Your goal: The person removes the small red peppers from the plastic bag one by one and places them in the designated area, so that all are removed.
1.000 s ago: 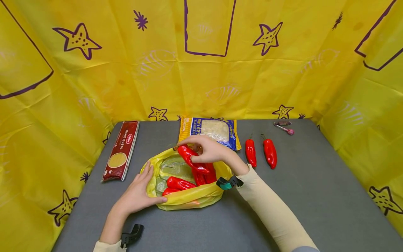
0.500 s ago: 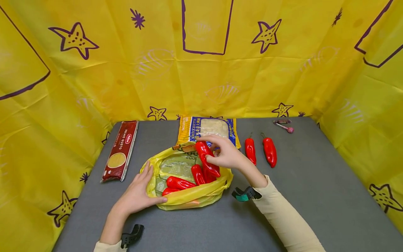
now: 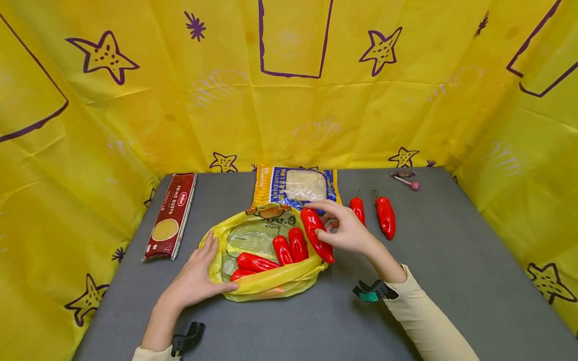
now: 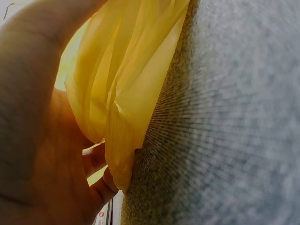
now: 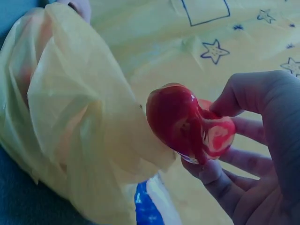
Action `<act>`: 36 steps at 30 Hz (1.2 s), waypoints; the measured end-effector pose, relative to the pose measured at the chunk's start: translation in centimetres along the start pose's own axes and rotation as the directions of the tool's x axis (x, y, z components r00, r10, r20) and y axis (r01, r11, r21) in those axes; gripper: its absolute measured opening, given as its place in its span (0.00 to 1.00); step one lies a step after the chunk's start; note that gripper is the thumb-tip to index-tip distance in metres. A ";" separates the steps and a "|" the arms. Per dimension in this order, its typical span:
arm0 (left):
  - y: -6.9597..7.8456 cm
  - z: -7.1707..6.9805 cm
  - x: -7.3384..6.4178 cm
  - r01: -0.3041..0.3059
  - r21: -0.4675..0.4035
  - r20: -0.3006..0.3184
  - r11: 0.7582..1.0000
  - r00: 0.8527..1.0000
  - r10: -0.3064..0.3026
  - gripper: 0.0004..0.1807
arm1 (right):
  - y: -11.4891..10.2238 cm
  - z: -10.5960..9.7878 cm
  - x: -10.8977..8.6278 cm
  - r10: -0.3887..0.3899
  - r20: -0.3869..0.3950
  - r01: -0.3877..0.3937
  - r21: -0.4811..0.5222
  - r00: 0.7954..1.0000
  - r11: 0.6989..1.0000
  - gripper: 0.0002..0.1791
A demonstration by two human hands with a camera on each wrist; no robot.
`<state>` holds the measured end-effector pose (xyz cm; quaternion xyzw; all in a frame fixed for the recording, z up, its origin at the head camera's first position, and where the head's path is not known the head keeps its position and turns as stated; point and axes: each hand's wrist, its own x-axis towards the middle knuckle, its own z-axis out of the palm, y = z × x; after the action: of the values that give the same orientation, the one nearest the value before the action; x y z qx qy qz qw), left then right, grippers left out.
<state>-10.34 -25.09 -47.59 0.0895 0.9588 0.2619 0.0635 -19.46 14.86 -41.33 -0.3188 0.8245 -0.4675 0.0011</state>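
One long red pepper [image 3: 317, 234]: pinched by the right hand [image 3: 349, 229], held at the right rim of the yellow plastic bag [image 3: 280, 287].
Bag's left side: touched by the left hand [image 3: 196, 275], fingers spread.
Bagged peppers [image 3: 256, 262]: four seen.
Loose peppers [image 3: 385, 217]: two, laid on the grey table [image 3: 456, 271].

Head view bright, glints on held pepper [image 3: 312, 231]; wrist views dimmer.

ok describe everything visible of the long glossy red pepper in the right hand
The long glossy red pepper looks smooth, slightly dented, with a thin stem at its far end. The bare right hand pinches it, slanted, by the right edge of the yellow plastic bag; whether they touch is unclear.
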 end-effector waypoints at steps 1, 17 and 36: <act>-0.1 0.0 0.0 0.001 0.001 -0.001 1.000 1.000 -0.001 0.76 | 0.1 -0.1 -0.1 0.007 -0.003 -0.007 -0.001 1.000 1.000 0.32; 0.0 -0.1 -0.1 0.003 -0.003 0.005 1.000 1.000 -0.003 0.76 | 2.0 -1.5 -2.8 0.023 -0.114 -0.019 0.043 0.993 0.999 0.33; -0.1 0.0 -0.1 -0.001 -0.007 -0.011 1.000 1.000 0.001 0.76 | 5.3 -7.9 -4.1 0.165 -0.277 -0.152 0.067 0.947 0.986 0.31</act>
<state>-10.21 -25.15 -47.64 0.0884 0.9583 0.2655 0.0585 -21.35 24.99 -42.25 -0.1817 0.8284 -0.5250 -0.0715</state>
